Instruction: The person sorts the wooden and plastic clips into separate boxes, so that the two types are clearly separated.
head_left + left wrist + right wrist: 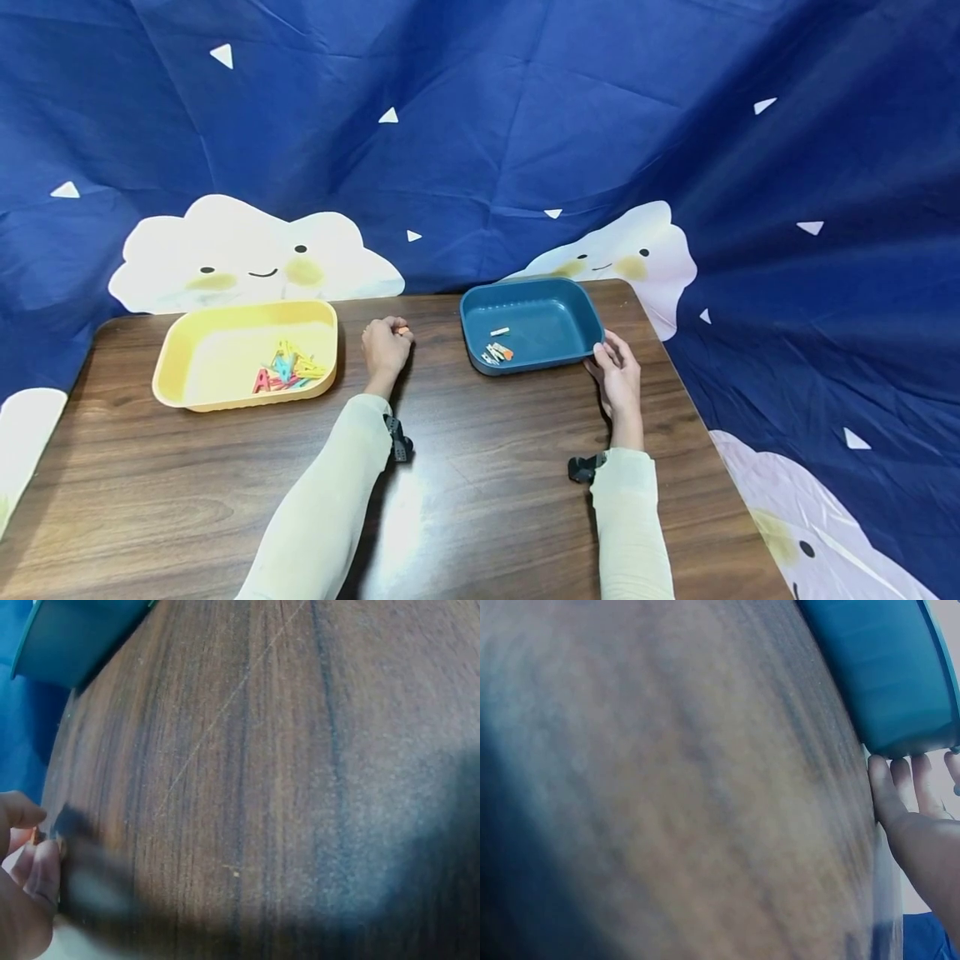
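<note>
My left hand (386, 344) is on the table between the two trays, pinching a small orange piece (403, 330) between thumb and fingers. Only an orange edge (34, 835) of it shows in the left wrist view, so its kind is hidden. At the right, my right hand (618, 375) touches the near right corner of a blue tray (536, 364); in the right wrist view, fairly straight fingers (902, 780) rest against the tray's outer wall (900, 682). Inside that tray lie several small wooden clips (495, 353), one with an orange shape on it.
A yellow tray (183, 350) stands at the left, holding several plastic clothespins (285, 367) in yellow, blue and red. Both trays sit toward the far edge of the brown wooden table (480, 467). Behind hangs a blue cloth (450, 150) with white clouds.
</note>
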The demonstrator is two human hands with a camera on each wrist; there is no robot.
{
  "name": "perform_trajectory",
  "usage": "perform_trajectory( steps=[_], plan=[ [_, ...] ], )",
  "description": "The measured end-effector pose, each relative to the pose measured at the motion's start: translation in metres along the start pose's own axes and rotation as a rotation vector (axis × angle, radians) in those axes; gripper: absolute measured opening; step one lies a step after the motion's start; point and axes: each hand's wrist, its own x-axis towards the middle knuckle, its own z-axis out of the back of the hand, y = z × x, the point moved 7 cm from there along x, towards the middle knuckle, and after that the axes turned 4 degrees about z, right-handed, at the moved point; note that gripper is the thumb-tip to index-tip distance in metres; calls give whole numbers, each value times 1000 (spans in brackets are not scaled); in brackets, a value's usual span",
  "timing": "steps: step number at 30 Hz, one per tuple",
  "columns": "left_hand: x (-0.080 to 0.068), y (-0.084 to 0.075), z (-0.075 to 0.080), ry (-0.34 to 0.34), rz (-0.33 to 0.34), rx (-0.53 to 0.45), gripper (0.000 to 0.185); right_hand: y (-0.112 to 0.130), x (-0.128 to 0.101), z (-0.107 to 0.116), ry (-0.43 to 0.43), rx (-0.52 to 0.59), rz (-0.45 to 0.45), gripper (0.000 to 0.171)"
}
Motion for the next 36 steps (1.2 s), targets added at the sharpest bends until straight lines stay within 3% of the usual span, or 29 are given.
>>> perform_trajectory(
  steps=[8,16,25,36],
  plan=[
    [1,0,0,34,15,-33,20,1,0,0,-9,-3,-3,47],
    [0,4,3,16,32,-132,25,2,-1,-1,-5,7,-5,48],
    [1,1,14,-20,9,-217,25,2,-1,-1,-8,10,-3,48],
    [-2,-13,25,-41,-36,-232,23,2,0,0,1,-14,3,47]
  ],
)
